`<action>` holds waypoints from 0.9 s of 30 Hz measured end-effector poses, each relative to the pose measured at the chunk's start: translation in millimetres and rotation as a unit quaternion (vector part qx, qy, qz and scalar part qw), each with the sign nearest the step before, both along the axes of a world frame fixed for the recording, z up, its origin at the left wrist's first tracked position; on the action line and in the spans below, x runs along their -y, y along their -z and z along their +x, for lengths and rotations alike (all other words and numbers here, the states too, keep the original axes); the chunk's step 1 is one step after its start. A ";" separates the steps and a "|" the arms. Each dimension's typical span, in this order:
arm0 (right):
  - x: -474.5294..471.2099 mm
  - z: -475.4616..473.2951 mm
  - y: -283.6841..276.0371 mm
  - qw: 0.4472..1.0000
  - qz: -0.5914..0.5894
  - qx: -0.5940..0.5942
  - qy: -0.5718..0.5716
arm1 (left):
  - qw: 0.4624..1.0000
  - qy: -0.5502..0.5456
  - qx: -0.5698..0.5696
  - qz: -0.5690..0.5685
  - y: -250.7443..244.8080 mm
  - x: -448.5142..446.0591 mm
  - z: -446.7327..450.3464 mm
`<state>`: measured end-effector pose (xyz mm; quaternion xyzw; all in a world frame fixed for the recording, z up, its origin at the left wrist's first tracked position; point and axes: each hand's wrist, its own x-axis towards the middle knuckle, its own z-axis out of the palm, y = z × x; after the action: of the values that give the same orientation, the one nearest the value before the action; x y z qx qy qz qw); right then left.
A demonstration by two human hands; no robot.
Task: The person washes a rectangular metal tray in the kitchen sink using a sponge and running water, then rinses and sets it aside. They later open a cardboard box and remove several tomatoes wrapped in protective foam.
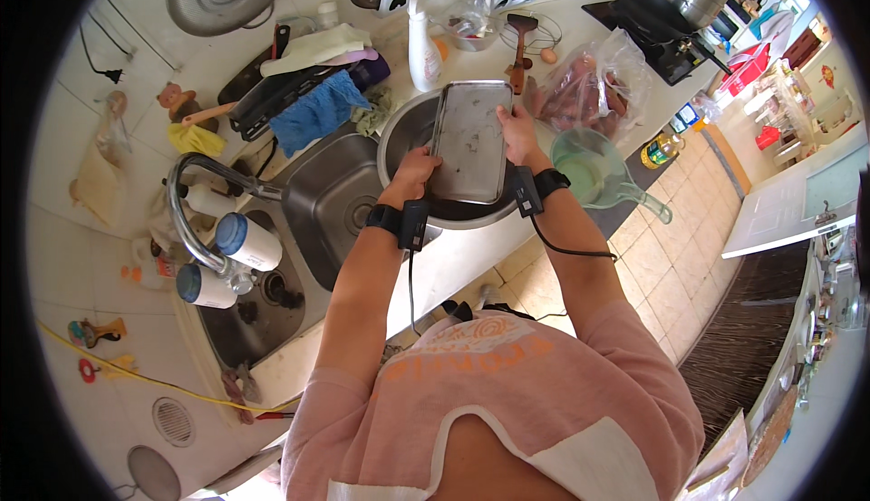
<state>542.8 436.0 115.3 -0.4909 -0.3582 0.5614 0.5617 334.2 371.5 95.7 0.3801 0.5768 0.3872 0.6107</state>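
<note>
Both my hands hold a rectangular metal tray (470,144) over a large round metal basin (401,137). My left hand (416,171) grips the tray's left edge, its fingertips on the upper face. On the opposite edge, my right hand (518,135) has its thumb on top and its other fingers mostly hidden. Dark marks dot the tray's grey surface. The basin rests on the counter beside the sink, and the tray hides much of its inside.
Left are a double-bowl steel sink (326,202) and a curved faucet (178,188) with blue-capped filters. A white spray bottle (423,52) stands behind the basin. To the right are a plastic bag of reddish items (588,90), a green transparent ladle (584,168) and an oil bottle (660,150).
</note>
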 end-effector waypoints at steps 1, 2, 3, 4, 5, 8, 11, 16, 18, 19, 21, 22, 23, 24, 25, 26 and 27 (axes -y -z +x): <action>-1.3 2.0 -0.8 1.000 0.026 0.010 0.003 | 1.000 0.000 -0.006 -0.028 0.8 0.6 0.8; -2.5 3.2 0.1 0.999 0.042 0.025 0.009 | 0.998 0.000 -0.016 -0.056 2.2 1.3 1.5; -2.6 4.3 2.5 0.998 0.042 0.044 0.032 | 0.995 0.020 -0.013 -0.099 3.4 1.6 1.3; -2.1 5.1 6.0 0.997 0.074 0.007 0.012 | 0.994 0.035 -0.070 -0.072 5.3 2.1 1.1; -1.5 4.5 10.2 0.995 0.092 -0.026 0.010 | 0.989 0.070 -0.115 -0.058 7.3 1.5 0.8; 2.9 1.5 25.5 0.990 0.108 -0.088 -0.005 | 0.948 0.037 -0.313 0.045 14.8 -2.3 0.8; 6.3 -4.9 40.9 0.993 0.088 -0.079 -0.025 | 0.913 -0.025 -0.400 0.077 20.4 -6.5 1.2; 9.5 -4.9 50.5 0.970 -0.052 0.205 -0.117 | 0.912 0.101 -0.393 0.053 13.8 -6.3 -3.8; 11.6 -4.0 48.0 0.920 -0.044 0.375 -0.102 | 0.905 0.126 -0.403 0.050 7.2 -4.1 -3.7; 12.7 -4.0 46.1 0.884 -0.032 0.460 -0.079 | 0.918 0.115 -0.378 0.039 4.3 -2.9 -2.3; 16.0 -8.9 43.6 0.858 -0.014 0.507 -0.075 | 0.936 0.051 -0.348 0.020 0.4 -1.3 2.0; 17.1 -11.6 42.3 0.842 -0.013 0.534 -0.078 | 0.939 0.024 -0.341 0.021 -0.6 -1.0 3.4; 18.8 -14.4 41.7 0.864 -0.031 0.494 -0.091 | 0.943 -0.002 -0.330 0.036 -0.5 -0.7 4.8; 18.3 -16.1 40.3 0.881 -0.059 0.455 -0.114 | 0.951 0.004 -0.306 0.034 0.6 -1.1 5.3; 19.6 -17.4 40.1 0.895 -0.087 0.415 -0.138 | 0.954 0.037 -0.294 0.054 2.9 -1.8 5.1; 18.6 -16.8 38.9 0.868 -0.087 0.467 -0.142 | 0.957 0.101 -0.267 0.055 6.2 -2.9 3.7; 19.9 -15.5 38.9 0.874 -0.058 0.466 -0.120 | 0.956 0.126 -0.261 0.047 10.0 -4.9 0.4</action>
<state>527.3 416.1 76.3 -0.6807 -0.6017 0.3501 0.2282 334.6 376.5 85.7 0.5656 0.6451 0.2207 0.4640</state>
